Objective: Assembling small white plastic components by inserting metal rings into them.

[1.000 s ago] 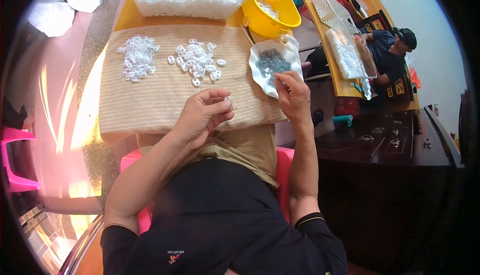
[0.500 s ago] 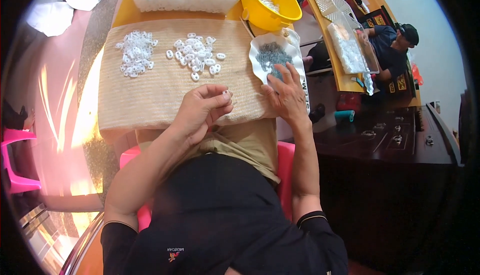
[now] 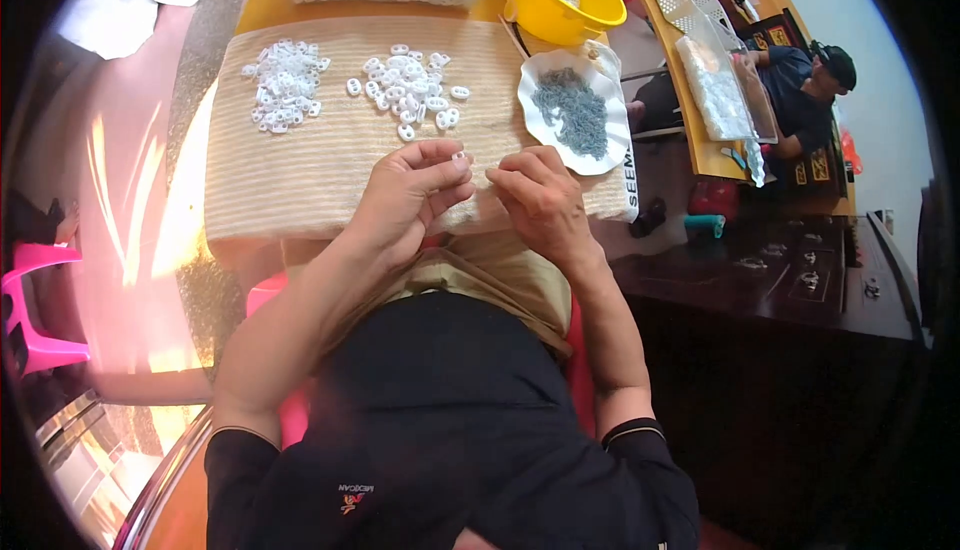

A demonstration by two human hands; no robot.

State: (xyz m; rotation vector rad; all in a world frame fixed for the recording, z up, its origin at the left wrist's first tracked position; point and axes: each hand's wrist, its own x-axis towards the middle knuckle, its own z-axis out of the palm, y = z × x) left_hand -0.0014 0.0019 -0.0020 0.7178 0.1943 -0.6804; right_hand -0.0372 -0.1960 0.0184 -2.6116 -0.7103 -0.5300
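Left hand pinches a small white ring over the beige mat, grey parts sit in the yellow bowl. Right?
Not quite. In the head view the grey parts lie on a white plate; the yellow bowl stands behind it. The left hand does pinch a white ring over the beige mat.

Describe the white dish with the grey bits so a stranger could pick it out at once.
Start at the beige ribbed mat spread over the table in front of the person. At its right edge, just below the yellow bowl, lies a shallow white dish. It alone holds a heap of small grey pieces; the two piles of white rings to its left lie loose on the mat.
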